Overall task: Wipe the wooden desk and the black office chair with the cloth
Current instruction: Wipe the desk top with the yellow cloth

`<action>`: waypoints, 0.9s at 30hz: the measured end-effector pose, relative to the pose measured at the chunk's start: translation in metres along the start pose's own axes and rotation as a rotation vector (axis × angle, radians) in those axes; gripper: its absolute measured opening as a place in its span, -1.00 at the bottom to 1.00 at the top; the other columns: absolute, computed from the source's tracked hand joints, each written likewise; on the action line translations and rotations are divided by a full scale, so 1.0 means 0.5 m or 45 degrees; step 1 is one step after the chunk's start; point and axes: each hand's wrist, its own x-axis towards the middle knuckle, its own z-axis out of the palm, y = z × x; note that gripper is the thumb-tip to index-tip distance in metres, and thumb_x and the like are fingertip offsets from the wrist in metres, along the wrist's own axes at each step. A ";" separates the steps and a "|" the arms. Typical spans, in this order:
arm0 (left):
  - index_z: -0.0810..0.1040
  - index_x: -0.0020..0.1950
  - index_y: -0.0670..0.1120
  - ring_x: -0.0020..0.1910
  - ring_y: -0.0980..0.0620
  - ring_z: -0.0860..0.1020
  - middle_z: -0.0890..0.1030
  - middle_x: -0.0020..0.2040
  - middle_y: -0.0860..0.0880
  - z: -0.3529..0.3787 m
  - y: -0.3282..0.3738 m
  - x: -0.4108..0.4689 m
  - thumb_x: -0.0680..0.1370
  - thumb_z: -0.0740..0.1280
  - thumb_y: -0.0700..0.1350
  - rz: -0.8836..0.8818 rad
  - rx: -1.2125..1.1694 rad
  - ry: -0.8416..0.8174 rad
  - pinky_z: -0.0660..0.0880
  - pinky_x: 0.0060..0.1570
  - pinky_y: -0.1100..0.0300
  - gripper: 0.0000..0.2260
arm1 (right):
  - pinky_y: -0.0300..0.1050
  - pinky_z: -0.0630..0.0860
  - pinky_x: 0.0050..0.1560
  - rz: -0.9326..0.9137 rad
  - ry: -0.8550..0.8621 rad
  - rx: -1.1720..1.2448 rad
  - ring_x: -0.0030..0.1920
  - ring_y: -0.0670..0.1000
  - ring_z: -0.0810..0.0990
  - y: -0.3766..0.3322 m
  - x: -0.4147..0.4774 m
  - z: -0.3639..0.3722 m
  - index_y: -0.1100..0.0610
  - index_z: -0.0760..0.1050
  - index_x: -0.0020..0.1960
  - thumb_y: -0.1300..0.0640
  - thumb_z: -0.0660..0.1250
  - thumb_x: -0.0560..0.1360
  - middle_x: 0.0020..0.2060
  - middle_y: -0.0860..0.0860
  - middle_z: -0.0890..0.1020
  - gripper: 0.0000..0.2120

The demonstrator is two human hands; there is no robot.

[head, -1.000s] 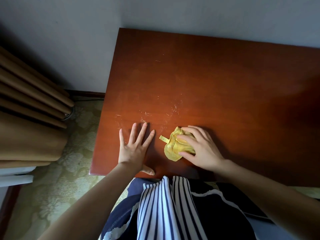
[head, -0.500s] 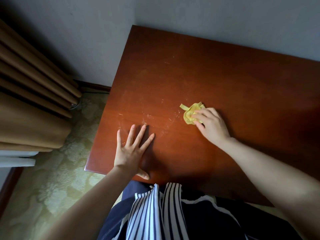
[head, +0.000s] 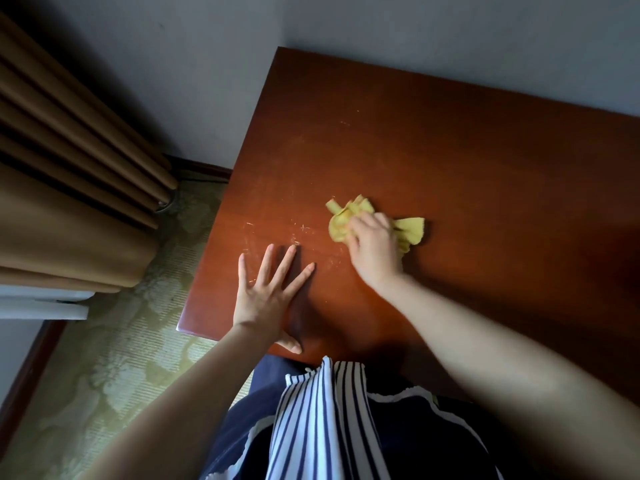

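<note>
The reddish-brown wooden desk (head: 467,150) fills the right of the head view, with pale scratches and specks near its left front. A crumpled yellow cloth (head: 341,223) lies on the desk left of centre. My right hand (head: 374,251) covers its middle and grips it with curled fingers against the wood, and a flap of cloth sticks out to the right. My left hand (head: 266,292) rests flat on the desk near the front left corner, fingers spread, a hand's width from the cloth. No black office chair is in view.
Brown pleated curtains (head: 69,174) hang at the left above a patterned green carpet (head: 114,358). A grey wall (head: 450,36) runs behind the desk. My striped top and dark clothing (head: 322,420) press against the desk's front edge.
My right hand has carried the cloth from near the front edge further onto the desk, and a flap now trails to the right. My left hand has stayed flat in place.
</note>
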 end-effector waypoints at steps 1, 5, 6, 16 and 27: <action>-0.56 0.39 0.13 0.47 -0.20 -0.39 -0.55 0.42 -0.05 0.000 0.000 0.001 0.18 0.31 0.52 0.003 0.004 -0.003 -0.26 0.32 -0.40 0.22 | -0.03 0.47 -0.02 -0.105 -0.034 0.040 -0.09 0.20 0.55 -0.015 -0.025 0.004 0.21 0.59 -0.13 0.34 0.41 0.36 -0.12 0.15 0.63 -0.89; -0.52 0.41 0.10 0.47 -0.20 -0.40 -0.53 0.43 -0.07 0.001 -0.002 -0.001 0.20 0.28 0.53 0.016 0.032 -0.009 -0.23 0.33 -0.40 0.19 | 0.00 0.52 0.10 -0.367 -0.200 0.115 0.04 0.13 0.58 -0.034 -0.123 0.002 0.22 0.63 -0.08 0.26 0.35 0.42 -0.09 0.09 0.66 -0.88; -0.52 0.41 0.10 0.47 -0.21 -0.39 -0.52 0.44 -0.07 0.002 -0.002 -0.001 0.19 0.27 0.54 0.017 0.034 -0.005 -0.23 0.34 -0.40 0.19 | 0.01 0.53 0.11 -0.412 -0.254 0.125 0.07 0.11 0.57 -0.029 -0.142 -0.004 0.21 0.63 -0.08 0.22 0.28 0.46 -0.09 0.07 0.66 -0.84; -0.52 0.43 0.12 0.48 -0.19 -0.38 -0.45 0.49 -0.07 0.005 -0.005 0.000 0.15 0.29 0.54 0.028 0.000 0.028 -0.24 0.34 -0.40 0.24 | 0.02 0.33 0.31 -0.425 -0.314 0.090 0.26 0.02 0.41 0.077 -0.177 -0.101 0.12 0.60 0.13 0.05 0.25 0.48 0.16 0.02 0.58 -0.71; -0.56 0.39 0.10 0.47 -0.20 -0.40 -0.47 0.48 -0.06 0.008 -0.005 0.002 0.16 0.29 0.54 0.038 -0.003 0.037 -0.26 0.33 -0.40 0.24 | -0.06 0.16 0.29 0.009 -0.658 -0.168 0.27 -0.04 0.25 0.016 -0.112 -0.116 -0.08 0.46 0.25 -0.08 0.17 0.56 0.19 -0.13 0.46 -0.71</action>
